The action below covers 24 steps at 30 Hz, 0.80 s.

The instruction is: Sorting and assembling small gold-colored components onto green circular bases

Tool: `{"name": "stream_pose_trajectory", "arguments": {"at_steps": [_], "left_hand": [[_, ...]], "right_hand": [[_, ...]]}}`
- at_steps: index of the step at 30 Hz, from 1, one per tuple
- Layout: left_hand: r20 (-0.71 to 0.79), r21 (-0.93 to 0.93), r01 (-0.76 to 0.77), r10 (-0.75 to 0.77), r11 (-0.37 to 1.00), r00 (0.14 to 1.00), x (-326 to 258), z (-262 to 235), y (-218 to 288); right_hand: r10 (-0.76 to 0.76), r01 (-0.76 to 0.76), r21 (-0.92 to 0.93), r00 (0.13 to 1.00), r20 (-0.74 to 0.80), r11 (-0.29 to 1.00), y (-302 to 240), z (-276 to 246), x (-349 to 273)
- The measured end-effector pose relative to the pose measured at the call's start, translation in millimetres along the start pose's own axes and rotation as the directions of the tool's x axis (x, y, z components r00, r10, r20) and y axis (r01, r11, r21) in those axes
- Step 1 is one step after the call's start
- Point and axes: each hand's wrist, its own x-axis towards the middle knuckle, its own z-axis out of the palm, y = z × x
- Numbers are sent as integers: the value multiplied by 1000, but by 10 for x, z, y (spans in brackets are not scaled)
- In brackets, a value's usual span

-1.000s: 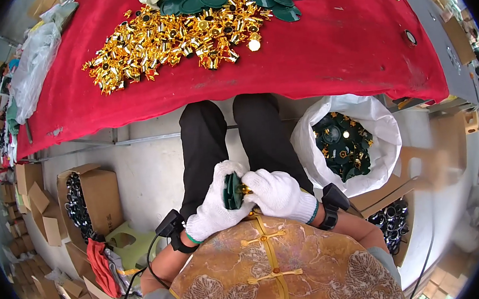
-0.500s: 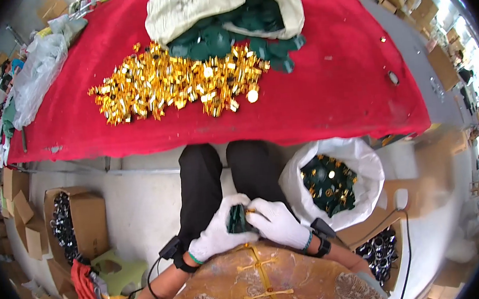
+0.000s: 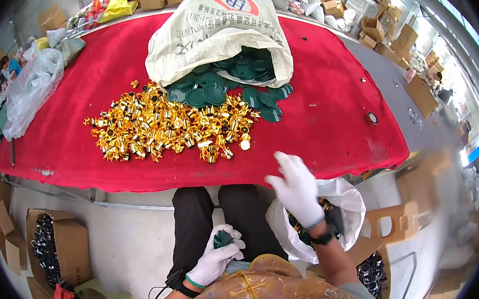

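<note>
Close to my lap, my gloved left hand [image 3: 214, 263] is closed around a dark green disc [image 3: 222, 240], its fingers covering part of it. My right hand [image 3: 298, 190], also in a white glove, is stretched over the table's near edge, fingers apart and nothing visible in them. A heap of shiny gold flower-shaped pieces [image 3: 152, 131] lies on the red cloth [image 3: 316, 120] ahead. Behind it, green discs [image 3: 211, 89] spill from the mouth of a woven sack [image 3: 185, 51]. Below my right forearm stands a white bag [image 3: 350, 208] with green and gold pieces, partly hidden.
A cardboard box [image 3: 73, 249] of dark shiny parts stands on the floor at left; another lot of dark parts [image 3: 371, 274] sits at lower right. Clear plastic bags [image 3: 36, 102] lie on the table's left side. A small round piece [image 3: 373, 118] rests toward the right.
My right hand has left the disc by my lap and moved forward and right to the table edge. My left hand still holds the green disc. The view has tilted up.
</note>
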Motion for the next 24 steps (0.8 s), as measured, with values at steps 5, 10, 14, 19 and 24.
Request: {"name": "stream_pose_trajectory", "arguments": {"at_steps": [5, 10, 14, 19, 24], "left_hand": [[10, -35, -49, 50, 998, 999, -136, 87, 135], [3, -8, -37, 37, 999, 999, -175, -23, 123], [48, 46, -93, 90, 995, 995, -113, 39, 166], [80, 246, -211, 197, 946, 977, 28, 213, 355], [237, 506, -477, 416, 719, 878, 185, 445, 507]], "right_hand": [[-53, 60, -251, 998, 35, 966, -86, 727, 622], [-164, 149, -156, 983, -86, 976, 125, 918, 645], [-14, 59, 423, 994, -109, 904, 240, 767, 484], [202, -450, 802, 893, 402, 394, 20, 372, 121], [27, -592, 678, 761, 648, 436, -366, 189, -384]]}}
